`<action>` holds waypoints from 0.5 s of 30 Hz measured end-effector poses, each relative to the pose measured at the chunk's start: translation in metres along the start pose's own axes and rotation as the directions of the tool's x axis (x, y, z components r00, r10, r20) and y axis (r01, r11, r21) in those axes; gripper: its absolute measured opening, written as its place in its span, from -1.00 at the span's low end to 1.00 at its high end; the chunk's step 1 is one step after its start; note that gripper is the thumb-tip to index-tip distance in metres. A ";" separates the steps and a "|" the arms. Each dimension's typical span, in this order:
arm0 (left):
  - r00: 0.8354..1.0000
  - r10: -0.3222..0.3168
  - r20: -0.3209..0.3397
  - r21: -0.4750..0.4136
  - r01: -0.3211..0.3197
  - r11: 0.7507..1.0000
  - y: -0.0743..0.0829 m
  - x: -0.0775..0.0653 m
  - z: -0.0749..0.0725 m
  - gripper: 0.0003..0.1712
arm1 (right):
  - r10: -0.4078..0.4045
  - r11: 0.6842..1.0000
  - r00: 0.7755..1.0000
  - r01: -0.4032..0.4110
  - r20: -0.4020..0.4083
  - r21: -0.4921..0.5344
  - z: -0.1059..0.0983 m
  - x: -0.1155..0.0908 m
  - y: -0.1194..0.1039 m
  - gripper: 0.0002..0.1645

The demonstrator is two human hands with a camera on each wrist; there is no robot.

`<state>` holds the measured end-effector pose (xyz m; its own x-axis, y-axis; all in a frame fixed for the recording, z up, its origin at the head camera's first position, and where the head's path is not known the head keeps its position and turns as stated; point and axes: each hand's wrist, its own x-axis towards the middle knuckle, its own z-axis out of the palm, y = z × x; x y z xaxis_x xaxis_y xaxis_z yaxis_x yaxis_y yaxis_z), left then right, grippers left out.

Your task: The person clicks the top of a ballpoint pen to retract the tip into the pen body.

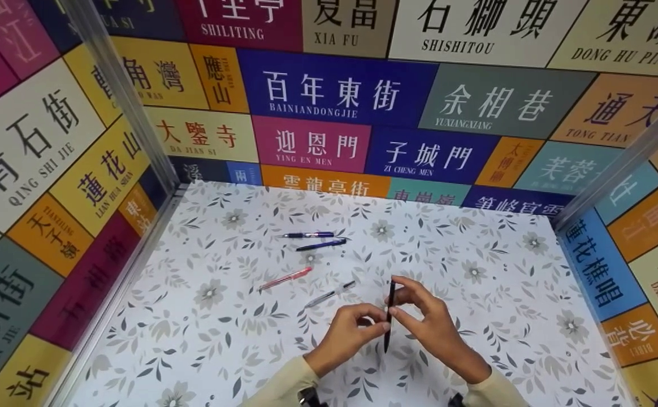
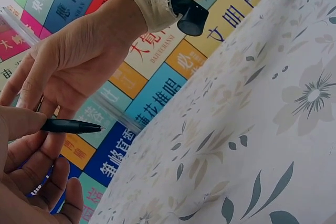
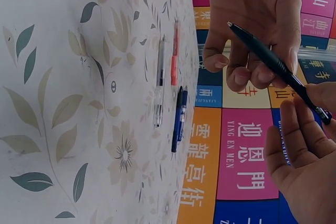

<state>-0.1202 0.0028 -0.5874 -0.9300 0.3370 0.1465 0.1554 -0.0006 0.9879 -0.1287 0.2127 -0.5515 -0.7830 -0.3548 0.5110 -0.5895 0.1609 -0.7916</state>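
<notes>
A black ballpoint pen [image 1: 392, 293] is held above the table, nearly upright in the head view, with its point down. My left hand [image 1: 353, 334] pinches it around the middle between thumb and fingers. Near the upper end, my right hand [image 1: 432, 317] pinches it too, thumb against fingers. The bare metal writing tip shows on the pen [image 2: 73, 126] in the left wrist view. From the right wrist, the pen [image 3: 257, 49] slants across, its clip end at my right hand [image 3: 302, 169] and its barrel against my left hand [image 3: 257, 30].
Left of my hands, a clear pen with a dark end [image 1: 329, 295] and a red pen [image 1: 285, 279] lie on the flower-patterned tabletop [image 1: 238, 350]. Farther back are two blue pens, one lighter [image 1: 308, 234] and one darker [image 1: 321, 245]. Sign-covered panels [image 1: 340, 90] enclose the table.
</notes>
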 end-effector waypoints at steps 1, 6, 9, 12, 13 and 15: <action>1.000 -0.005 0.003 -0.005 0.005 1.000 0.000 0.000 0.000 -0.93 | -0.002 1.000 1.000 0.002 0.002 0.003 0.000 0.000 0.000 -0.22; 1.000 -0.012 0.017 -0.027 0.012 1.000 0.001 -0.001 0.000 -0.92 | 0.005 1.000 1.000 -0.005 0.011 0.011 0.000 0.000 0.000 -0.22; 1.000 -0.007 0.022 -0.041 0.008 0.999 0.002 -0.001 0.000 -0.90 | 0.005 1.000 1.000 -0.005 0.012 0.007 -0.001 -0.001 0.000 -0.22; 0.999 -0.005 0.032 -0.066 0.007 0.998 0.002 -0.001 0.000 -0.86 | 0.011 1.000 1.000 -0.011 0.009 -0.004 -0.001 -0.001 -0.001 -0.22; 0.999 -0.005 0.037 -0.074 0.008 0.997 0.002 -0.002 0.000 -0.85 | 0.010 1.000 1.000 -0.010 0.009 -0.011 -0.001 -0.001 -0.001 -0.22; 0.999 -0.004 0.042 -0.089 0.008 0.996 0.001 -0.002 0.000 -0.83 | 0.019 1.000 1.000 -0.019 0.010 -0.019 -0.001 -0.002 -0.001 -0.22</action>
<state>-0.1183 0.0018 -0.5865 -0.9159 0.3760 0.1403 0.1180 -0.0818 0.9896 -0.1269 0.2141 -0.5511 -0.7918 -0.3610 0.4927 -0.5785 0.1847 -0.7945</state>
